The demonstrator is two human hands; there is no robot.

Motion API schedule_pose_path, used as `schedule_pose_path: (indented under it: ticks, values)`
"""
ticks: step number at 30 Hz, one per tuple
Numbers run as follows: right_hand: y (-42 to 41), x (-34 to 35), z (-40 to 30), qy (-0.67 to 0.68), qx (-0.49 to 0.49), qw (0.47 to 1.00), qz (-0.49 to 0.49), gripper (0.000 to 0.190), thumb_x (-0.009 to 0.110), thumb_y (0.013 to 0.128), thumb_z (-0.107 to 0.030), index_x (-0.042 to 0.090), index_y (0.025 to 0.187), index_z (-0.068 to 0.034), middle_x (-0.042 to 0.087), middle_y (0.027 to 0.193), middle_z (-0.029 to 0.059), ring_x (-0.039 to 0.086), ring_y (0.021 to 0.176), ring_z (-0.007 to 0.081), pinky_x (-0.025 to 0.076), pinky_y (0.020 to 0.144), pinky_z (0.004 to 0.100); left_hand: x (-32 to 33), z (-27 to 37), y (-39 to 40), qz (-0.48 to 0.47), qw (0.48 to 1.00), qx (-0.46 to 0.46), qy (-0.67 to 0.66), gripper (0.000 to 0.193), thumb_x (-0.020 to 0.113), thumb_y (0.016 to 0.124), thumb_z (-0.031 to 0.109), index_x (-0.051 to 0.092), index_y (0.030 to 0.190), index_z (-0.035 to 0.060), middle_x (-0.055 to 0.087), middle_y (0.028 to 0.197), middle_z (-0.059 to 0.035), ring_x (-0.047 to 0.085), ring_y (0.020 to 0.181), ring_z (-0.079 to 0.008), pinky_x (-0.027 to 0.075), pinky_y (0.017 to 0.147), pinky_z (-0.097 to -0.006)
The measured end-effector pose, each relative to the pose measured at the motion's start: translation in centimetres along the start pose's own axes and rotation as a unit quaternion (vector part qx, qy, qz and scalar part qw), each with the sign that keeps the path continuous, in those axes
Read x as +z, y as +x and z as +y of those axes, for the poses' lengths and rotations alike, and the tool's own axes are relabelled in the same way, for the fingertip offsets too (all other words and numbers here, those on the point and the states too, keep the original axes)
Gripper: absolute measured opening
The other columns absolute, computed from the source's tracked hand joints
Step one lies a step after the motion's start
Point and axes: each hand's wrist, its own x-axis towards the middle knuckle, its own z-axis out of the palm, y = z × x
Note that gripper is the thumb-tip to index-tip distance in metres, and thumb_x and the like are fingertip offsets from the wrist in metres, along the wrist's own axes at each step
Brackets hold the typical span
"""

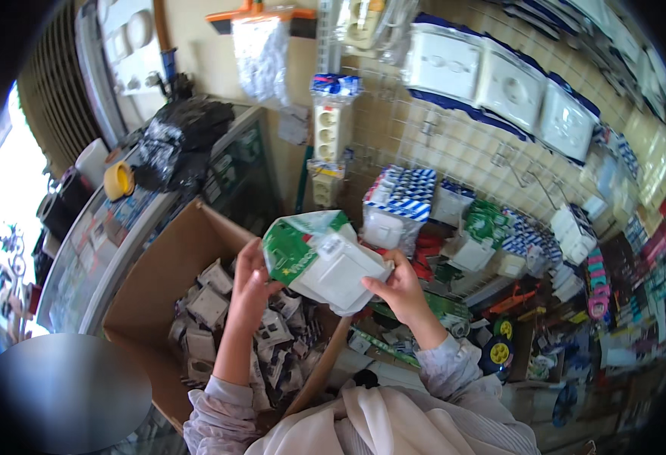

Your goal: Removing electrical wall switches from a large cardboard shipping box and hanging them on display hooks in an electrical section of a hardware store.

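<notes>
Over an open cardboard box (145, 296) I hold a white wall switch in clear plastic packaging (341, 273) with a green header card. My left hand (249, 293) is at the green card's left edge, its fingers and thumb around it. At the opposite side, my right hand (402, 287) pinches the pack's right edge, thumb on the front. Beneath my hands, the box holds many small bagged electrical fittings (210, 307), some of them hidden by my left forearm.
A glass display counter (125, 250) curves along the left, bearing a tape roll (119, 181) and a black plastic bag (185, 139). Ahead, a wire grid (390, 114) carries packaged sockets (512, 85). A power strip (327, 133) hangs nearby. Wheels with yellow hubs (499, 354) lie at right.
</notes>
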Motion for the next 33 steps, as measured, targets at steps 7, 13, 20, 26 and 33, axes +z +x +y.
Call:
schedule_pose_path:
  ticks: [7, 13, 20, 26, 33]
  values:
    - [-6.8, -4.9, 1.5, 0.123, -0.032, 0.969, 0.212, 0.032, 0.063, 0.077, 0.001, 0.036, 0.092, -0.008, 0.053, 0.094, 0.0046, 0.052, 0.093, 0.0134, 0.043, 0.083, 0.0286, 12.2, -3.4, 1.5, -0.096, 0.990, -0.058, 0.081, 0.026, 0.058, 0.084, 0.009, 0.048, 0.106, -0.0003, 0.058, 0.090, -0.0014, 0.055, 0.086, -0.0083, 0.044, 0.074, -0.0221]
    - [-10.6, -11.4, 5.5, 0.033, -0.136, 0.940, 0.311, 0.046, 0.063, 0.073, 0.005, 0.033, 0.104, -0.011, 0.048, 0.106, 0.0079, 0.054, 0.092, 0.0191, 0.047, 0.074, 0.0281, 19.1, -10.3, 3.7, -0.202, 0.962, -0.028, 0.183, 0.018, 0.057, 0.085, 0.009, 0.055, 0.100, 0.0007, 0.061, 0.087, -0.0023, 0.056, 0.074, -0.0064, 0.044, 0.063, -0.0202]
    - [-13.2, -19.2, 4.8, -0.286, -0.136, 0.877, 0.362, 0.053, 0.067, 0.072, -0.003, 0.033, 0.113, -0.008, 0.045, 0.115, 0.0164, 0.045, 0.109, 0.0272, 0.041, 0.086, 0.0360, 25.9, -17.3, 5.7, -0.235, 0.947, -0.016, 0.220, 0.015, 0.061, 0.079, 0.008, 0.059, 0.089, -0.0024, 0.061, 0.077, -0.0051, 0.056, 0.067, -0.0078, 0.046, 0.061, -0.0226]
    - [-12.5, -25.0, 2.3, -0.413, -0.137, 0.852, 0.290, 0.068, 0.064, 0.074, -0.012, 0.030, 0.132, -0.004, 0.042, 0.121, 0.0204, 0.041, 0.112, 0.0378, 0.034, 0.094, 0.0403, 29.9, -23.5, 5.8, -0.164, 0.972, -0.018, 0.169, 0.025, 0.061, 0.080, 0.002, 0.036, 0.088, 0.0033, 0.056, 0.083, -0.0041, 0.051, 0.073, -0.0053, 0.042, 0.061, -0.0195]
    - [-10.7, -28.8, 1.9, -0.442, -0.120, 0.847, 0.270, 0.076, 0.062, 0.073, -0.009, 0.022, 0.137, -0.005, 0.039, 0.118, 0.0212, 0.041, 0.109, 0.0380, 0.034, 0.091, 0.0389, 32.3, -26.4, 6.9, -0.167, 0.969, 0.066, 0.171, 0.024, 0.056, 0.082, 0.001, 0.048, 0.105, 0.0021, 0.052, 0.075, 0.0007, 0.047, 0.064, -0.0022, 0.038, 0.055, -0.0167]
